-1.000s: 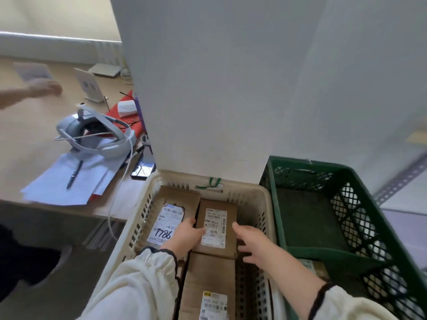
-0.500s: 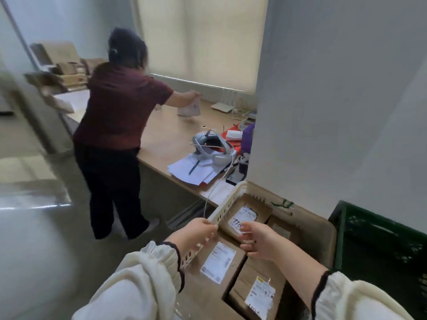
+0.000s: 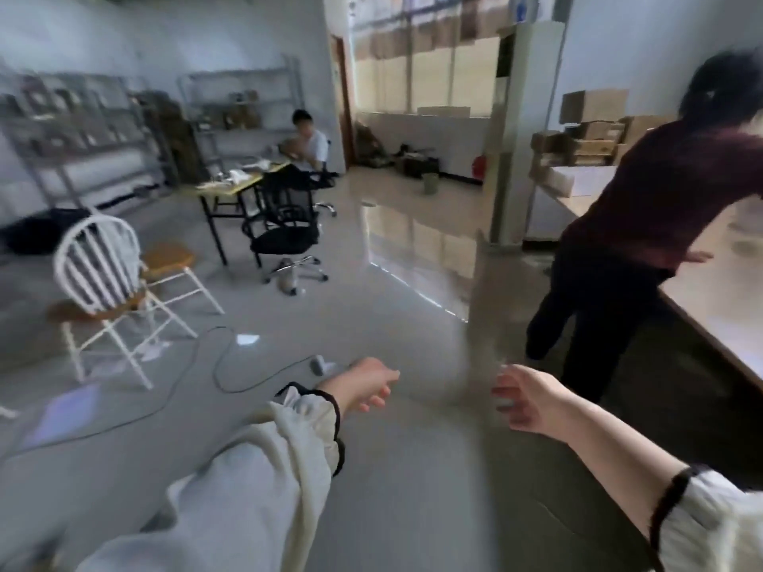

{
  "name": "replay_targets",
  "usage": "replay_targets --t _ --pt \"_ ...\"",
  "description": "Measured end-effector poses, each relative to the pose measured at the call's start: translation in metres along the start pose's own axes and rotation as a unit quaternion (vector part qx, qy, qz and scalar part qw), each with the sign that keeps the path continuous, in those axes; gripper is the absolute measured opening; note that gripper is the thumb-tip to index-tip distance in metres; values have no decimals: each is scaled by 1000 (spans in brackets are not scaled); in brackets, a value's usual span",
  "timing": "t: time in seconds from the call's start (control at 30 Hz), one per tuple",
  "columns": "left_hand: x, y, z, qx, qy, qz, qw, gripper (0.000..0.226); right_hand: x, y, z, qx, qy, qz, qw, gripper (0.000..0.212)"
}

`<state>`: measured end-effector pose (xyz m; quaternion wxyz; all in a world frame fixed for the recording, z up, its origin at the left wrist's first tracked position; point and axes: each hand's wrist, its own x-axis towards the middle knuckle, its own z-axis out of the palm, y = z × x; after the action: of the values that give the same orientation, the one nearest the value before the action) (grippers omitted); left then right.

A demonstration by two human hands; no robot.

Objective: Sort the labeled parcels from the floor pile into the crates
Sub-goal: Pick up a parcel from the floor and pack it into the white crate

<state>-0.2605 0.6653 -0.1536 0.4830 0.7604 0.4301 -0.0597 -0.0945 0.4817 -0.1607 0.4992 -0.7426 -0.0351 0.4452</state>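
Just two slack hands (image 3: 367, 390) (image 3: 524, 402) over grey floor (image 3: 413, 489)

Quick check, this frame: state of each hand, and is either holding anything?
Left hand: open, fingers relaxed, holding nothing.
Right hand: open, fingers loosely spread, holding nothing.

Whole shot's pretty smeared: the fingers of the left hand (image 3: 367, 390) and right hand (image 3: 522, 402) blur into streaks, and whatever sits on the metal shelves (image 3: 82, 130) at far left is just mush. The person in the dark red top (image 3: 660, 208) gets chopped by the right edge, same as the desk (image 3: 722, 299) they lean over, and the cream sleeves (image 3: 256, 468) run off the bottom. The seated person (image 3: 307, 142) at the back is too tiny to tell what they're handling, and the small grey thing (image 3: 318, 364) just beside the left hand can't be made out.
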Motion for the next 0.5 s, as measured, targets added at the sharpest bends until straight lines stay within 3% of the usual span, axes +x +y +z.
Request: replay_targets --t 0.13,0.23,0.4,0.5 --pt "-38 -115 -115 -59 126 -84 987 13 19 -18 159 -87 -127 4 988 24" --pt "-68 -200 -171 -126 191 -156 961 19 18 -21 266 -143 -201 3 969 24" --pt "-126 -315 -214 -263 269 -232 897 14 4 -11 419 -256 -301 9 919 23" --pt "-153 -376 -226 -331 301 -265 854 24 4 3 498 -309 -348 26 885 22"
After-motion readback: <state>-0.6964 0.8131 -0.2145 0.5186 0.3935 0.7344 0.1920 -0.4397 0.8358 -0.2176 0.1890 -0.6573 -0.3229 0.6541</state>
